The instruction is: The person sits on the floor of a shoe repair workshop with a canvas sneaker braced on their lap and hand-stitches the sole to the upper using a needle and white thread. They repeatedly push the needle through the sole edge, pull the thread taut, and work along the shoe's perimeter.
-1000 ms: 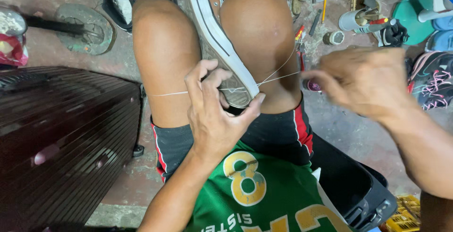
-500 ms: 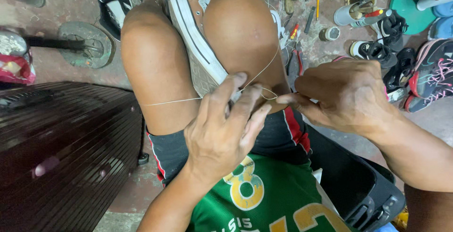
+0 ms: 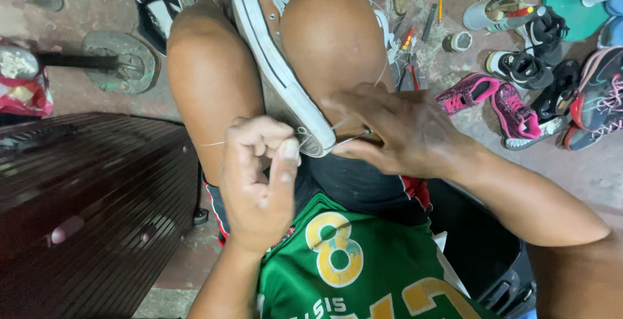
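Left hand [image 3: 259,179] is curled closed, thumb and fingers pinched on a pale thread [image 3: 211,143] that runs taut across the left thigh toward the shoe. Right hand [image 3: 389,131] is closed too, fingertips pinching a thin metal needle [image 3: 354,138] right at the heel end of the sneaker's sole, with the thread looping just beside it. The sneaker [image 3: 279,72] sits clamped between the two bare knees, white rubber sole turned up toward the camera, tan upper showing behind it, toe pointing away. Below the hands, dark shorts and a green jersey [image 3: 350,273] with yellow figures. Out on the concrete floor [image 3: 571,170], to the right, a pair of pink sneakers [image 3: 500,101], a black one near them, more dark shoes at the edge. Pliers with red handles [image 3: 407,56] and other small tools lie beyond the right knee. On the left, a dark slatted bench [image 3: 91,215], and a round metal stand [image 3: 123,66] farther off.
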### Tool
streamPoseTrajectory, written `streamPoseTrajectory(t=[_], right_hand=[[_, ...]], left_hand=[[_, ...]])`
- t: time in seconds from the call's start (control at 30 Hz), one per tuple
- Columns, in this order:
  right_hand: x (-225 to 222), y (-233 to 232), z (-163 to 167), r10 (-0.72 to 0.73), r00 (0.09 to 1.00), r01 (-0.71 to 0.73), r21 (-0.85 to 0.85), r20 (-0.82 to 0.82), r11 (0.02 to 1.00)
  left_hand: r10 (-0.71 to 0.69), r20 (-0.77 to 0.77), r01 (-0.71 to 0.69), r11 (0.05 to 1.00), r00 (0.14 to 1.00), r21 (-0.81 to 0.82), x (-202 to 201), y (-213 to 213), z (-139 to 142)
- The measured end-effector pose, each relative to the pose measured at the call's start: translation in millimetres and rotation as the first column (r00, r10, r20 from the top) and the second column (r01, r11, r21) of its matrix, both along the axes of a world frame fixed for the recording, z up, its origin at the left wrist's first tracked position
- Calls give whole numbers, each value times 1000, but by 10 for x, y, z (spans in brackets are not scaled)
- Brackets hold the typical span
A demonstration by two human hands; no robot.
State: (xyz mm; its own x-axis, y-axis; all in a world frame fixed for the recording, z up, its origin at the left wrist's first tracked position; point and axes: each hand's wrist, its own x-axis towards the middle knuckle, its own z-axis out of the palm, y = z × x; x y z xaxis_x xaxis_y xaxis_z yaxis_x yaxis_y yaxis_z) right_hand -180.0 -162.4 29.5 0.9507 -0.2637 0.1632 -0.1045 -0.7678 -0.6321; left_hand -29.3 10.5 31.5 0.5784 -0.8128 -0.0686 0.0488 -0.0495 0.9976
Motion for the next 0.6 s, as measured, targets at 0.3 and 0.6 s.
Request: streamPoseTrajectory(t=[0.3,0.6], right_hand=[[-279,-55,333,-29,987,91,395,-160,914],[48,110,195,-75,993,82,71,-91,994]], left_hand=[[-229,164,210,970,960,126,45,-10,99],[-190,425,135,979,885,155,-94,-28,-27]])
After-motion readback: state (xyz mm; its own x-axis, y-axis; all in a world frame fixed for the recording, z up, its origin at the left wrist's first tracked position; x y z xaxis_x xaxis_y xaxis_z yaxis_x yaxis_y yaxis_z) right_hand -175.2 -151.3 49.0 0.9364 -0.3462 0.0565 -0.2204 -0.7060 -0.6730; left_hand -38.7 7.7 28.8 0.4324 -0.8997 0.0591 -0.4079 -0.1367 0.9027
